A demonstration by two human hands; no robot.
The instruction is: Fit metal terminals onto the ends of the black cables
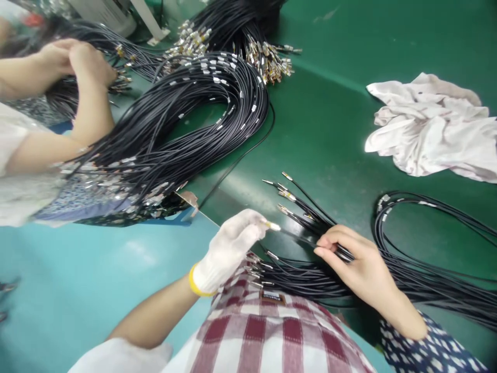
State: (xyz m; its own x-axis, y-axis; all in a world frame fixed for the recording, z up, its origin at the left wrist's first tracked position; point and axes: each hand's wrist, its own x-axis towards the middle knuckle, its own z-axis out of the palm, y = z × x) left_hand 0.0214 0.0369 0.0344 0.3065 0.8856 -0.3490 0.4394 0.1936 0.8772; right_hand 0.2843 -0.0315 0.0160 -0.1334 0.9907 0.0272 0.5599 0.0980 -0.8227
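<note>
My left hand (pixel 233 246), in a white knit glove with a yellow cuff, pinches the tip of a black cable by its metal connector (pixel 274 226). That cable runs to my right hand (pixel 359 264), which is bare and closed around it and other black cables. From my right fist a bunch of cable ends (pixel 293 199) with metal tips fans out on the green table. Below it a thicker bundle of black cables (pixel 310 274) lies along the table edge against a checked apron (pixel 267 331). Some cables under my right palm are hidden.
A large looped cable bundle (pixel 248 93) with white labels lies at the upper left. More cables with connectors (pixel 267 59) sit behind it. A co-worker's hands (pixel 83 59) are busy at far left. Crumpled white cloth (pixel 430 127) and a cable coil (pixel 388 207) are at right.
</note>
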